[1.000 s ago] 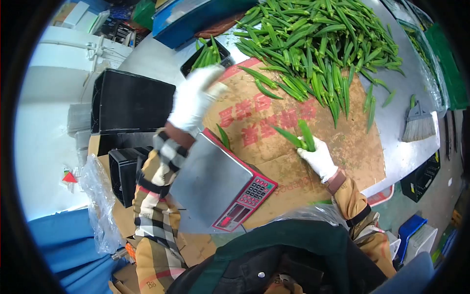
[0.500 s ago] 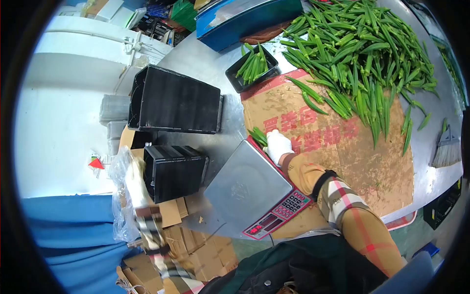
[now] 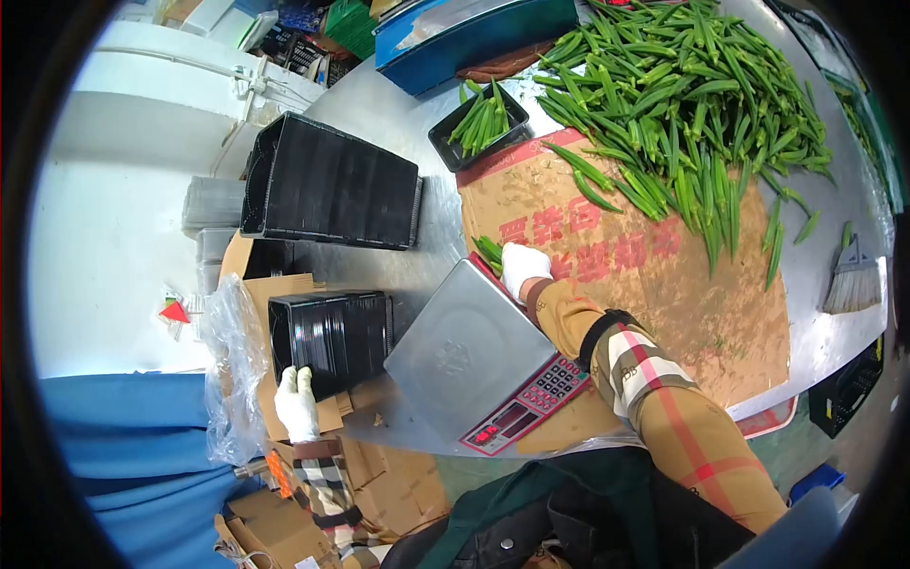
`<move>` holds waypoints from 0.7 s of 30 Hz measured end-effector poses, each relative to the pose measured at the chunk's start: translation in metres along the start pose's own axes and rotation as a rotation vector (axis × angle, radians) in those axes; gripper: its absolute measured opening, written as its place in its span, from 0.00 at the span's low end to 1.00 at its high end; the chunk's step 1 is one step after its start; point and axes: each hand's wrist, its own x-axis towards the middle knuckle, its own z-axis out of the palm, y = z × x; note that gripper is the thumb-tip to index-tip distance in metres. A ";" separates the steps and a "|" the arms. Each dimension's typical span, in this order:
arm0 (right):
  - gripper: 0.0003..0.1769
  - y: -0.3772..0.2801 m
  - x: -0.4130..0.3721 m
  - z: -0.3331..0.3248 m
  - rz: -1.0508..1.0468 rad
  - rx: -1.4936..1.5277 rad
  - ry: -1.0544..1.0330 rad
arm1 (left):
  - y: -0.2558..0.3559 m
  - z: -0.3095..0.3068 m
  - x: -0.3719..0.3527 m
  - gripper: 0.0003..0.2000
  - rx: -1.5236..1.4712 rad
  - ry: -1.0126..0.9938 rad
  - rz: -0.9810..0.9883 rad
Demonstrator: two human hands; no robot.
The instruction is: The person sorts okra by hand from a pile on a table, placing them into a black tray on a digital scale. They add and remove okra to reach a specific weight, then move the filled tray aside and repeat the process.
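Observation:
My right hand, in a white glove, is closed on a small bunch of okra beside the top edge of the digital scale. The scale's metal plate is bare. On the left, my gloved left hand has its fingers stretched up against the open end of the shorter stack of black plastic trays; its thumb is hidden. Farther back lies a longer stack of black trays. A single black tray holds some okra at the cardboard's far edge.
A large okra pile spreads over the flattened cardboard and the metal table. A small brush lies at the right. Clear plastic wrap hangs at the left, above cardboard boxes. A blue box stands at the back.
My left hand, blurred before, has moved down and right to the near end of the shorter tray stack. My right hand stays by the scale with the okra. The view has shifted slightly.

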 end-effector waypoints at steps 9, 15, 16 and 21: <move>0.18 0.019 0.004 -0.006 0.135 0.188 0.130 | 0.006 0.000 -0.020 0.22 -0.111 0.100 0.143; 0.17 0.095 0.009 -0.037 0.011 0.528 0.352 | -0.040 0.027 -0.018 0.24 0.047 -0.019 0.066; 0.15 0.105 0.002 -0.038 -0.035 0.640 0.370 | -0.018 0.014 -0.020 0.23 0.024 -0.045 0.125; 0.08 0.128 -0.042 -0.052 0.089 0.928 0.247 | -0.002 -0.002 -0.034 0.19 0.147 -0.171 0.098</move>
